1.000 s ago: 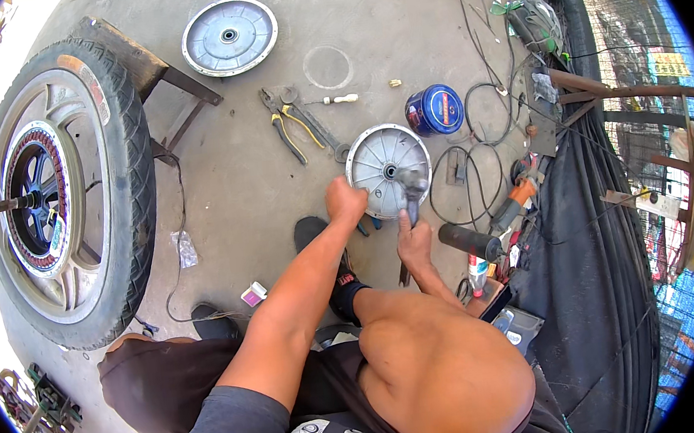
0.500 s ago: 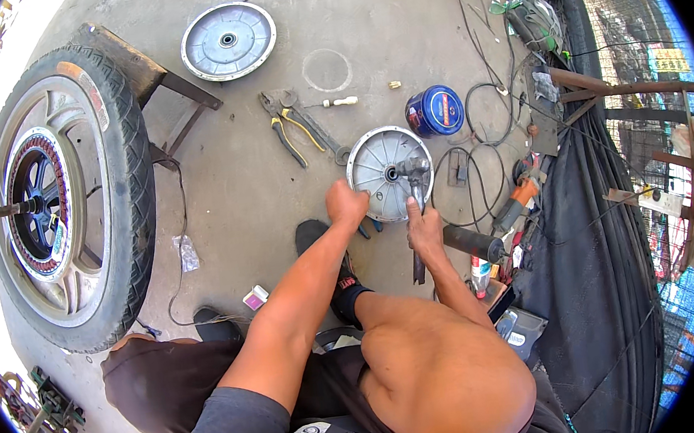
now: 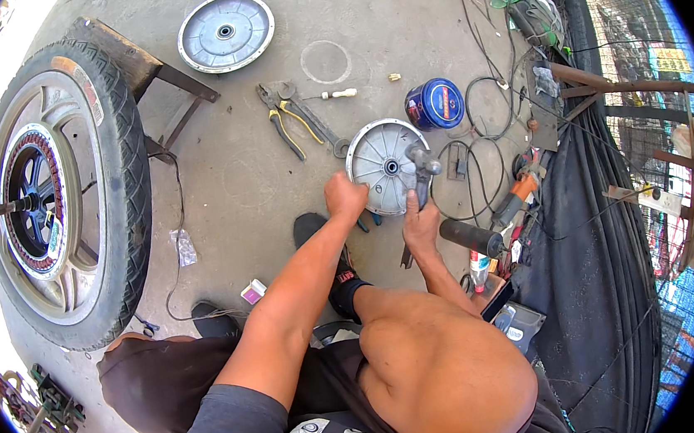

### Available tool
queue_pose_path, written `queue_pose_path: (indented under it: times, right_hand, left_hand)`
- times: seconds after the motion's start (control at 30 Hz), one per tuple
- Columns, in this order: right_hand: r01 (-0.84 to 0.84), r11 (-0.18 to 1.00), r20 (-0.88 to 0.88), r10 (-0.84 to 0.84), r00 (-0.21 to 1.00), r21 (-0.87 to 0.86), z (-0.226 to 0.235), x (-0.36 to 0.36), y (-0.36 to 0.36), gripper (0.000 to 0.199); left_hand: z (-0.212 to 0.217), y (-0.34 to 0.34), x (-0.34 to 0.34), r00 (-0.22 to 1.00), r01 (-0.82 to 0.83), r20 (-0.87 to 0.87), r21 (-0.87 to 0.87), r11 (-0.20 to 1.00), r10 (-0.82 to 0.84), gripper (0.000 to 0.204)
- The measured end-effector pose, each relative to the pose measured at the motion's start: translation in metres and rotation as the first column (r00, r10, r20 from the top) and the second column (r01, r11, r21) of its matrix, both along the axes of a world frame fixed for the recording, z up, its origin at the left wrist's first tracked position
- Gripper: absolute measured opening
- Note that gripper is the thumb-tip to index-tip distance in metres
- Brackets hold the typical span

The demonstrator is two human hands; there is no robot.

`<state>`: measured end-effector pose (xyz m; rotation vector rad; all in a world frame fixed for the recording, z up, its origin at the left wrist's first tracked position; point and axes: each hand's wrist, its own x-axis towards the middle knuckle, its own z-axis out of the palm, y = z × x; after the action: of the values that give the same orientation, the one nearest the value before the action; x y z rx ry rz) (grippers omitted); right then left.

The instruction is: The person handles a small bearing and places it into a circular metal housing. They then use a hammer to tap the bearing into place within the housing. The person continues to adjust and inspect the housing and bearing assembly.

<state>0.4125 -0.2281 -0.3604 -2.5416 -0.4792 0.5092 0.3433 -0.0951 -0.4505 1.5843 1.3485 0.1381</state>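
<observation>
A round grey metal hub cover (image 3: 375,164) with ribs and a centre hole lies on the concrete in front of me. My left hand (image 3: 345,197) is closed on its near left rim. My right hand (image 3: 420,224) grips the handle of a grey hammer-like tool (image 3: 424,163), whose head rests on the cover's right side. A flat spanner (image 3: 405,258) lies on the ground just under my right wrist. My bare knee and black-socked foot sit below the hands.
A large tyre with a hub motor (image 3: 61,194) leans against a wooden stool (image 3: 145,69) on the left. A second round cover (image 3: 225,32), pliers and spanners (image 3: 292,121), a blue tin (image 3: 434,104), cables (image 3: 482,141), an orange-handled power tool (image 3: 520,191) and black sheeting (image 3: 612,274) surround me.
My right hand has shifted slightly up and right with the tool against the cover. My left hand stays on the rim; the cover has hardly moved.
</observation>
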Motion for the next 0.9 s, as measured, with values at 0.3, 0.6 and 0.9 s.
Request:
queue_pose_path:
  times: [0.3, 0.6, 0.9]
  right_hand:
    - [0.047, 0.996, -0.082, -0.041, 0.996, 0.071, 0.001, -0.010, -0.018, 0.048]
    - [0.137, 0.982, -0.089, -0.127, 0.988, 0.127, 0.003, 0.004, -0.007, 0.052]
    - [0.042, 0.999, -0.113, -0.040, 0.993, 0.012, -0.007, 0.004, -0.010, 0.049]
  left_hand:
    - [-0.001, 0.004, 0.002, 1.000, -0.008, 0.015, -0.181, 0.984, 0.011, 0.033]
    - [0.005, 0.000, -0.002, 0.999, 0.032, 0.017, 0.104, 0.994, -0.034, 0.029]
    - [0.020, 0.004, -0.001, 1.000, 0.020, 0.025, -0.004, 1.000, -0.019, 0.030]
